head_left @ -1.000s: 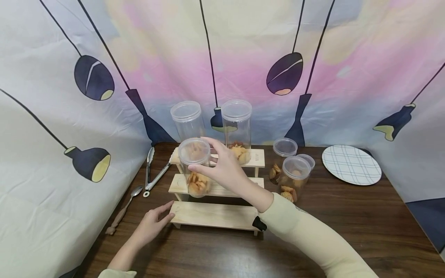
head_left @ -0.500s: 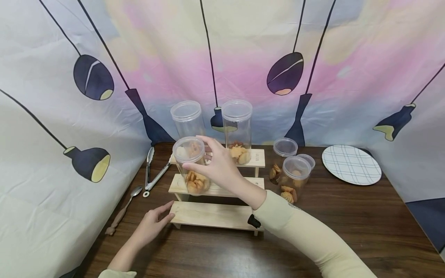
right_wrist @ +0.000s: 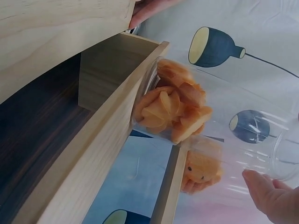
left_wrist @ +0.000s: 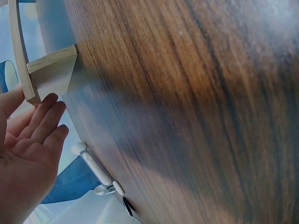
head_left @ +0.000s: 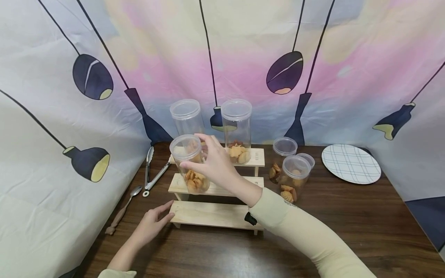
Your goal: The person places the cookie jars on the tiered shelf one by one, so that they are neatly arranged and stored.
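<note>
A clear lidded jar (head_left: 185, 146) with cookies in its bottom is gripped near the lid by my right hand (head_left: 218, 165), thumb in front and fingers behind. The jar stands at the left end of the middle step of a three-step wooden stand (head_left: 215, 213), leaning slightly left in the head view. In the right wrist view the cookies (right_wrist: 161, 109) show close against the step's edge. My left hand (head_left: 152, 224) holds the left end of the lowest step; in the left wrist view the step's corner (left_wrist: 32, 95) lies between thumb and fingers.
Two taller jars (head_left: 237, 127) stand on the top step. Several smaller lidded jars (head_left: 295, 170) are right of the stand, with a checked plate (head_left: 352, 164) beyond. Tongs (head_left: 158, 179) and a spoon (head_left: 123, 210) lie at left. A printed cloth (head_left: 250, 50) hangs behind.
My right hand has shifted the jar leftward and slightly back along the middle step. The left hand has stayed at the lowest step's end.
</note>
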The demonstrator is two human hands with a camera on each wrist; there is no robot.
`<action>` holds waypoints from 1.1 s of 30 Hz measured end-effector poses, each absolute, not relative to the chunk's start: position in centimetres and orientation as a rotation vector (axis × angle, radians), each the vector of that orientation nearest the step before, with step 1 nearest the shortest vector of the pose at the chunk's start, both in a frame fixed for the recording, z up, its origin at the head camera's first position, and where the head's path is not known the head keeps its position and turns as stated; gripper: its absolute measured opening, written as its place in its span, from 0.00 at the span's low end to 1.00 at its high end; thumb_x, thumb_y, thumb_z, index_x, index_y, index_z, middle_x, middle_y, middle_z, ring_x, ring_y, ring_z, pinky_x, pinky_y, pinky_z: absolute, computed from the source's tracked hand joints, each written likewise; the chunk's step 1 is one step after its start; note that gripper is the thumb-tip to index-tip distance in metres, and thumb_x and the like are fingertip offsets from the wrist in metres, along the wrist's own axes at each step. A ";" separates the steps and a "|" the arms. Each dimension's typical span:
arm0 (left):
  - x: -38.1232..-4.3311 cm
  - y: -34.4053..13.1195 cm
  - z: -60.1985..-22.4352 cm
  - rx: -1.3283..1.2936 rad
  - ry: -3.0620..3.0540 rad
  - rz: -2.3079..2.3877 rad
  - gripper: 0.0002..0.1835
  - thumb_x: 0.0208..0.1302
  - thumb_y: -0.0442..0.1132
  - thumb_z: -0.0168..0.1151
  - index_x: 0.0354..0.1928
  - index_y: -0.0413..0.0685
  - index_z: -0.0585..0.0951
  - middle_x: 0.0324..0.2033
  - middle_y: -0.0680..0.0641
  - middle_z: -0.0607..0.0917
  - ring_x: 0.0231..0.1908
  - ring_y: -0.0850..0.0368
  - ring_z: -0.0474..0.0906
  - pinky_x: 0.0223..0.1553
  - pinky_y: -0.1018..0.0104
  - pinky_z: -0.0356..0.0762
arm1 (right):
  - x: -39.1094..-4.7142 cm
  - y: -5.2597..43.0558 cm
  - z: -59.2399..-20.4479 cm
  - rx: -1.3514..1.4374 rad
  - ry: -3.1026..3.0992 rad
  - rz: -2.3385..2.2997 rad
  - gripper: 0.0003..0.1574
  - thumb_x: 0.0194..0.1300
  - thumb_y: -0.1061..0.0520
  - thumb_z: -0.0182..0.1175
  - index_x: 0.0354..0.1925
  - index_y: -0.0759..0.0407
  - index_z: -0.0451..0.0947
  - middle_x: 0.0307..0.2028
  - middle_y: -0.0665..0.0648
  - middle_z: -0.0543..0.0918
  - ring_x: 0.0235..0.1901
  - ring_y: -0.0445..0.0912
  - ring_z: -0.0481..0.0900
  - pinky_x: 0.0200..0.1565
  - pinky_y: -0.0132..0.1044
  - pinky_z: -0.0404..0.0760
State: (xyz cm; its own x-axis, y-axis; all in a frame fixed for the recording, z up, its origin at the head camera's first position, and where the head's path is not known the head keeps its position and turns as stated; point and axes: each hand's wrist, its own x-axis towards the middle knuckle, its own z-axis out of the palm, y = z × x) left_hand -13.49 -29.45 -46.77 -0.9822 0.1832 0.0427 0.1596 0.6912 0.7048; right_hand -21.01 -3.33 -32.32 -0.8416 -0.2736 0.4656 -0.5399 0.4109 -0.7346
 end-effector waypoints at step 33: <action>-13.5 -29.4 -46.7 0.284 2.858 1.184 0.28 0.69 0.45 0.59 0.63 0.33 0.72 0.59 0.36 0.75 0.59 0.41 0.69 0.56 0.45 0.68 | -14.3 1.2 -32.1 0.981 -2.158 1.391 0.41 0.63 0.45 0.65 0.70 0.47 0.60 0.61 0.45 0.67 0.59 0.40 0.67 0.59 0.36 0.69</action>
